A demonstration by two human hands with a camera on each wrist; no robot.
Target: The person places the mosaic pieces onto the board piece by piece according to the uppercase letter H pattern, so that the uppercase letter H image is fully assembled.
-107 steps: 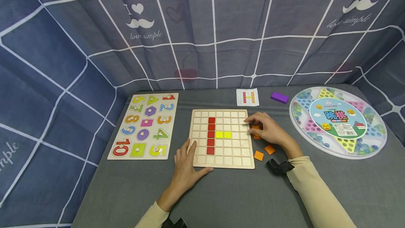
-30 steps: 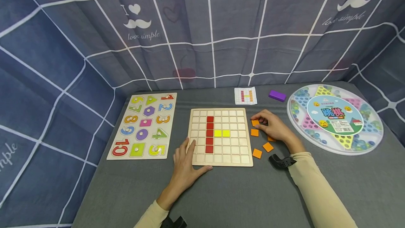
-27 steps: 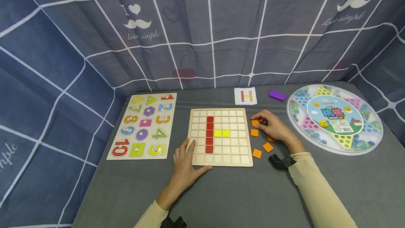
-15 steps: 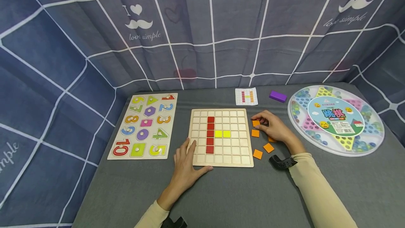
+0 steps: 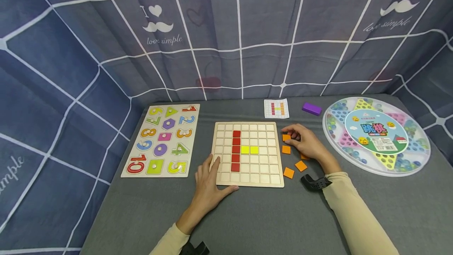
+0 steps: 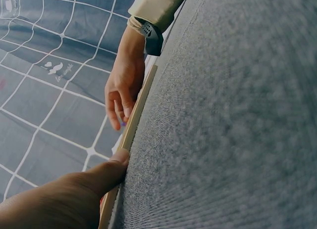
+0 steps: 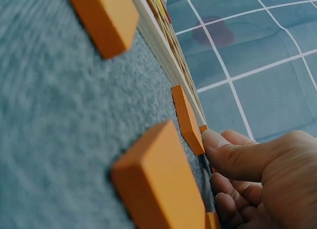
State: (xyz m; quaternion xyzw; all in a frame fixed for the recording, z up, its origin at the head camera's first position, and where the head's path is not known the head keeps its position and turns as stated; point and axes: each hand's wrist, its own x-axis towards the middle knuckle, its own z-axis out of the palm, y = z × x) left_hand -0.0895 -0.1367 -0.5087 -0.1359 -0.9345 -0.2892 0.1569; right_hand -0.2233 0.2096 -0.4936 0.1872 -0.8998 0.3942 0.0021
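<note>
In the head view a square wooden grid board [image 5: 263,168] lies on the table. A column of red square tiles [image 5: 236,150] and two yellow tiles [image 5: 249,150] sit in its cells. My left hand [image 5: 207,186] rests at the board's near left corner, fingers along the left side and thumb at the front edge. Right of the board, my right hand [image 5: 304,143] pinches an orange tile [image 5: 286,138] between thumb and fingers, close to the table. Several more orange tiles [image 5: 301,165] lie around that hand; one is partly hidden below it. The right wrist view shows the thumb [image 7: 225,150] at the tile.
A small printed pattern card [image 5: 276,109] and a purple block [image 5: 312,108] lie behind the board. A number-and-shape puzzle board [image 5: 161,141] is on the left. A round board game [image 5: 376,135] fills the right side. Grid-patterned cloth [image 5: 219,66] hangs behind the table.
My right hand has shifted right, off the board's right edge, and come to the orange tile, where it has stayed for about the last second. The left hand keeps its place.
</note>
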